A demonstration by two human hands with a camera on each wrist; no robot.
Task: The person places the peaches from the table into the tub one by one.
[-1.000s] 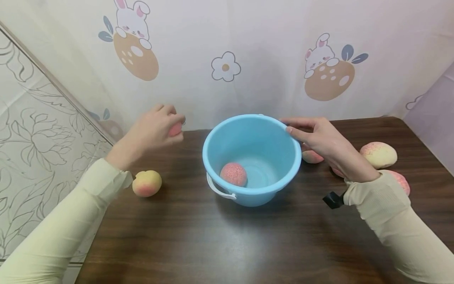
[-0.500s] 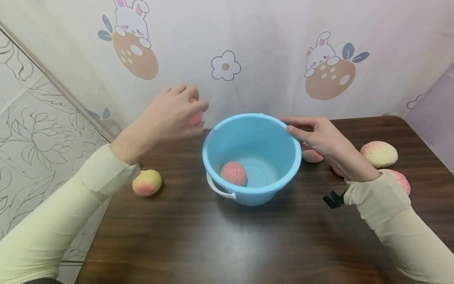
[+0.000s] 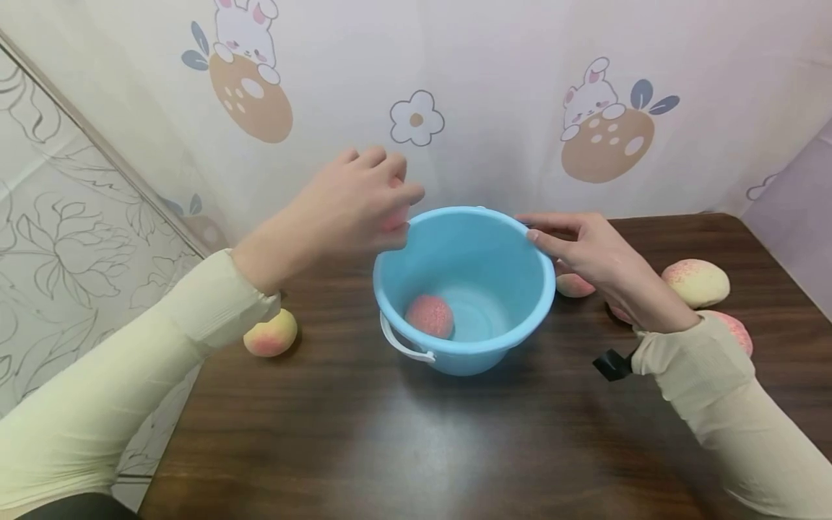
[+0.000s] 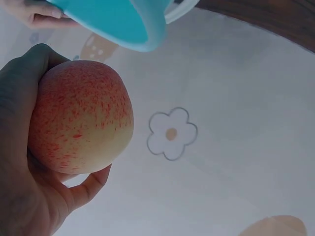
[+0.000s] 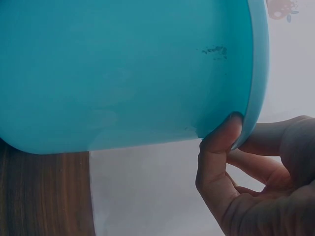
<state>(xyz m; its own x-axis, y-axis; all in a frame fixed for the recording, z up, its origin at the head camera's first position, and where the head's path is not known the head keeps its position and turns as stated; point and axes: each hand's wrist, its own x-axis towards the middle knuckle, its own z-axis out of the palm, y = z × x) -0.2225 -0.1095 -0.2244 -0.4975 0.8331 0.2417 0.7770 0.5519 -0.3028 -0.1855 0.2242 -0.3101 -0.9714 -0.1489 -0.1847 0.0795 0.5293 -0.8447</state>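
Note:
My left hand [image 3: 351,202] holds a red-and-yellow speckled peach [image 4: 81,118], fingers and thumb curled around it, above the left rim of a light blue bucket [image 3: 474,245]. In the head view the fingers hide most of that peach. A pinkish peach [image 3: 430,316] lies on the bucket's bottom, toward the front left. My right hand [image 3: 588,249] pinches the bucket's right rim between thumb and fingers; the right wrist view shows this grip on the blue wall [image 5: 108,73]. The bucket stands upright, its white handle [image 3: 403,349] hanging at the front left.
A yellow-and-red peach [image 3: 271,334] sits on the dark wooden table [image 3: 312,433], left of the bucket. Right of it, around the right forearm, lie several more, including a pale speckled peach [image 3: 695,283] and a pinkish peach [image 3: 734,332]. A rabbit-patterned curtain [image 3: 481,94] hangs behind the table.
My left hand has risen and moved right with the peach, from beside the bucket to above its left rim. The right hand and the bucket have stayed in place.

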